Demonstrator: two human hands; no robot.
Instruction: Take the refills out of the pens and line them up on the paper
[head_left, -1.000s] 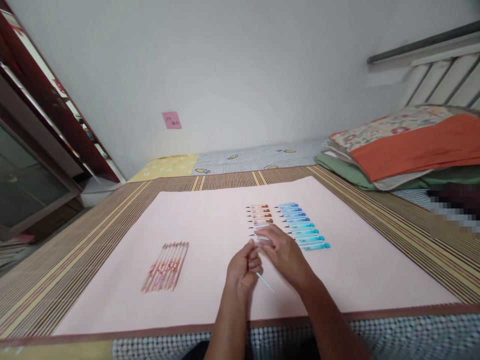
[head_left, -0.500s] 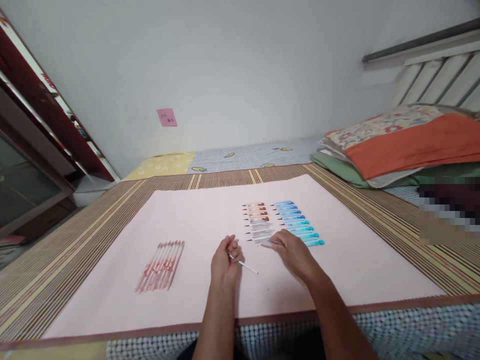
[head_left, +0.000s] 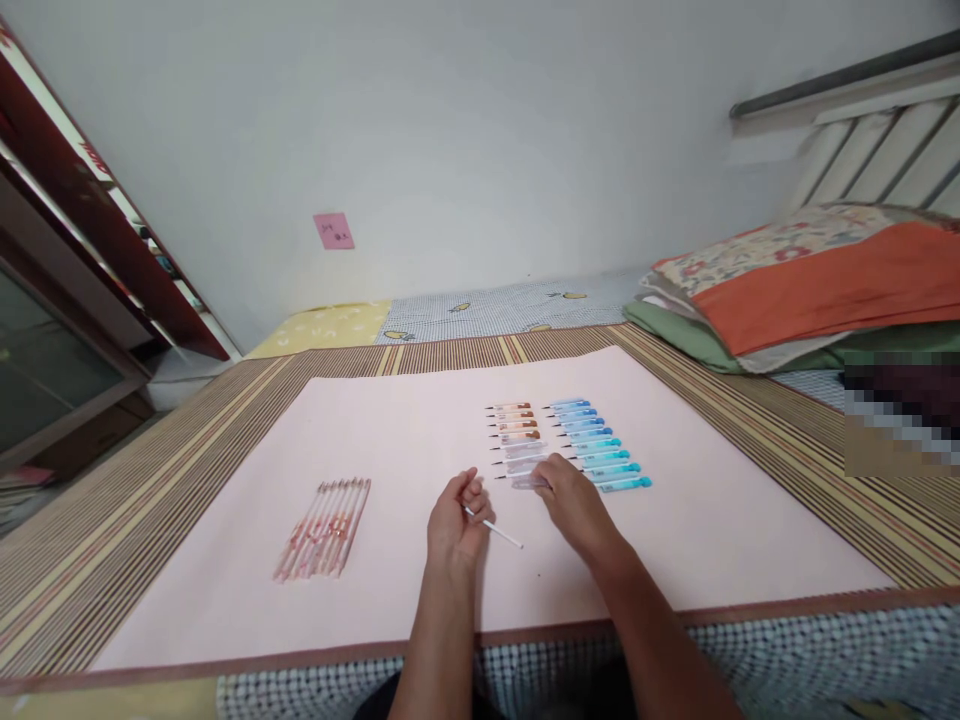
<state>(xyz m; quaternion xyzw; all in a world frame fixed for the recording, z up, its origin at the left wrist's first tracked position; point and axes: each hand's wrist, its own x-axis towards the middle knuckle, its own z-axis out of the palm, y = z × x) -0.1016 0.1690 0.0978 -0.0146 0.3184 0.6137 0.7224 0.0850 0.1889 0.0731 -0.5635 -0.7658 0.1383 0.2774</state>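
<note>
My left hand is closed round a thin white stick, which pokes out toward the lower right; its other end is hidden in the fingers. To the right, my right hand pinches a translucent greyish pen at the near end of a column. In that column lie brown-ended pens and greyish ones, black tips pointing left. Beside it runs a column of blue pens, turning turquoise toward me. On the left, several pink-and-clear pens lie side by side.
A pale pink sheet lies under the pens on a striped mat. Folded bedding, orange and floral, is stacked at the right. A pink note sticks to the wall behind.
My right hand has shifted slightly left along the greyish pen, uncovering more of the turquoise pens. My left hand keeps its hold on the white stick. The view has moved slightly.
</note>
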